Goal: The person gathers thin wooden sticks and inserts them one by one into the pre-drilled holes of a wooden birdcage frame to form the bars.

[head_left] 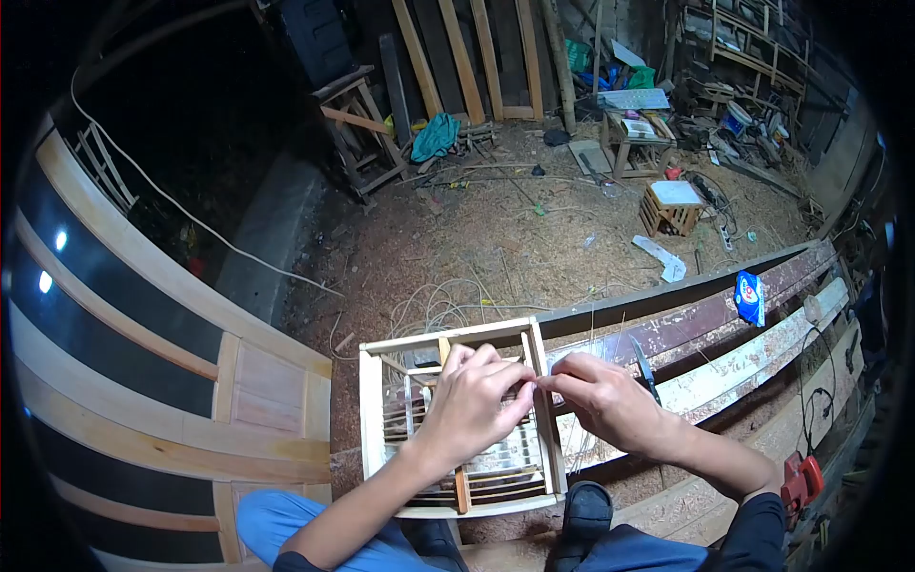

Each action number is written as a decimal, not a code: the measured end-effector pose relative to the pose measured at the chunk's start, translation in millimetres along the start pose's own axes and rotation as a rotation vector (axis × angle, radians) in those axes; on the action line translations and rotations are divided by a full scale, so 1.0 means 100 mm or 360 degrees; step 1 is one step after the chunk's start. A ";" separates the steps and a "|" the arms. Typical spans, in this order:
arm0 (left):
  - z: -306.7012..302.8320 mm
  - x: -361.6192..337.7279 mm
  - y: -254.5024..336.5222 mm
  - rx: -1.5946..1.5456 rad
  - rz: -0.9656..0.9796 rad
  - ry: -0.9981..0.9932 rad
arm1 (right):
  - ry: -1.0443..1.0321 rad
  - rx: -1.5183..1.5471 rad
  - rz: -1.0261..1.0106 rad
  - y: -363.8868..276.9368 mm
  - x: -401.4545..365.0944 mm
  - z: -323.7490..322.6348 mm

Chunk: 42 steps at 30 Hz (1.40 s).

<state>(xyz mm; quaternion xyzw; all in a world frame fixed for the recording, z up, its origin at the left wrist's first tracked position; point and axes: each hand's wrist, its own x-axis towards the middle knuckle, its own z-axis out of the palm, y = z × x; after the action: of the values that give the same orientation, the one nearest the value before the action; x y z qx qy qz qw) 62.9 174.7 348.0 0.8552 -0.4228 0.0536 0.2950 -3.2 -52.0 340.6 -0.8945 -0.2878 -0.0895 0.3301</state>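
Frame part-filled with sticks, both hands at its right rail.
Your left hand (472,400) curls over the frame (372,419) before your knees, fingertips pinching a stick (537,380) at that rail; your right hand (600,400) pinches the same stick from outside. Lower rows look filled, upper gaps seem left; loose sticks (579,448) lie on the plank (724,372).
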 end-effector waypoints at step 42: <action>0.00 0.00 0.04 -0.0092 -0.0062 0.0006 | 0.0149 0.0736 0.0356 0.33 0.05 0.07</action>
<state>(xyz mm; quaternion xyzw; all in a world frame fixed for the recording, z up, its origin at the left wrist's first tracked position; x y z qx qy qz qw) 59.9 173.1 350.0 0.8543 -0.4068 0.0372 0.3214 20.0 -65.7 319.2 -0.8165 -0.1843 -0.0256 0.5466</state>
